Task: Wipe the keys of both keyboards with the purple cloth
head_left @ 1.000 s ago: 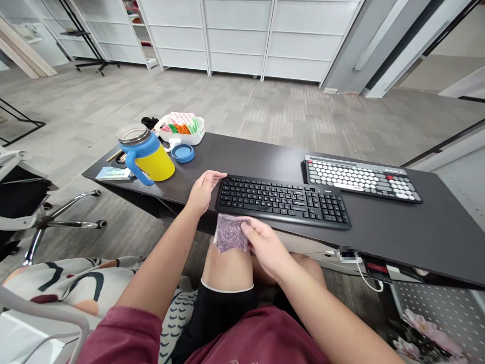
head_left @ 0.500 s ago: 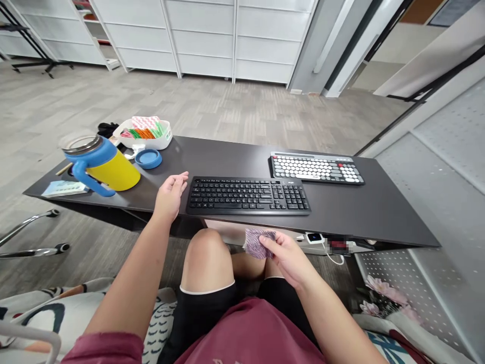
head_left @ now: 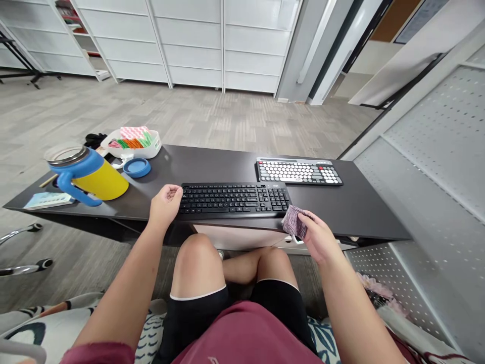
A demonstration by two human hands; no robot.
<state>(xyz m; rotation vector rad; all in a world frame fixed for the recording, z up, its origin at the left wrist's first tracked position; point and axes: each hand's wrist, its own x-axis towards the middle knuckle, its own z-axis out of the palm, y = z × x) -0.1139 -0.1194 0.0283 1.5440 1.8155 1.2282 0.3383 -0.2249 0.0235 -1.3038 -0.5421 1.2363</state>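
Observation:
The black keyboard (head_left: pixel 235 198) lies flat along the front of the dark desk. At its left end is my left hand (head_left: pixel 165 203), fingers curled against the keyboard's edge and covering its upper left corner. My right hand (head_left: pixel 320 235) pinches a folded purple cloth (head_left: pixel 294 221) with a fine wavy stripe pattern. That cloth is at the keyboard's lower right corner, by the desk's front edge; whether it touches the keys I cannot tell. Behind, to the right, rests a second keyboard (head_left: pixel 299 172) with light round keys.
On the left of the desk (head_left: pixel 212 162) stands a yellow and blue mug (head_left: pixel 100 177), with a blue lid (head_left: pixel 137 167) beside it. A white basket (head_left: pixel 153 146) of colourful items sits behind them. A perforated grey panel (head_left: pixel 428 151) borders the right side.
My right hand has carried the cloth from above my lap rightward and up to the keyboard's right corner. My left hand's fingers have curled in at the keyboard's left end. The view has shifted slightly.

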